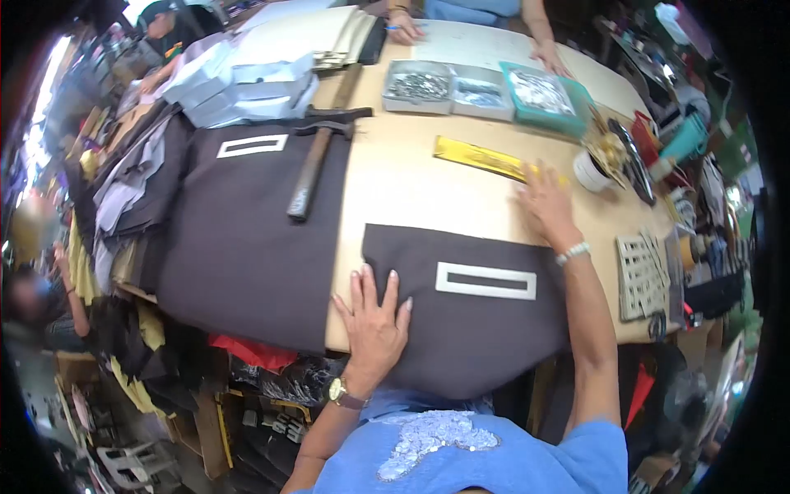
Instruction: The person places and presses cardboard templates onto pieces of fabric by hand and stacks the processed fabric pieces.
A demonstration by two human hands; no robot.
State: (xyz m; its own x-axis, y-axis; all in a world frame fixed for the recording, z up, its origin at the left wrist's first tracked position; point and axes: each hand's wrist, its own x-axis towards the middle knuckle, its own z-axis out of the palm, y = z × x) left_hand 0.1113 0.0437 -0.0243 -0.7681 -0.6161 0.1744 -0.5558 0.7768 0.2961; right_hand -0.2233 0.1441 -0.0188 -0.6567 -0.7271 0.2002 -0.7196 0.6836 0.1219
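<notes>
The work in hand looks like steadying the cloth while attending to the yellow ruler. The left hand (374, 329) lies with fingers spread over the left edge of the dark cloth (485, 337), at the lower middle of the frame, pinching nothing. The cloth lies on the pale table (395, 181), with its white rectangular outline (444, 278) facing up, to the right of that hand.

The right hand (546, 210) is right of centre, its fingers loosely spread at the right end of the yellow ruler (477, 156); whether they press on it, I cannot tell. The ruler lies beyond the cloth, apart from it. Lifting the ruler would call for fingers and thumb to close on its edges, with the left palm light enough not to drag the cloth.

At upper left, a hammer (311, 171) rests on another dark cloth (239, 222); small trays (415, 105) stand at upper centre.
</notes>
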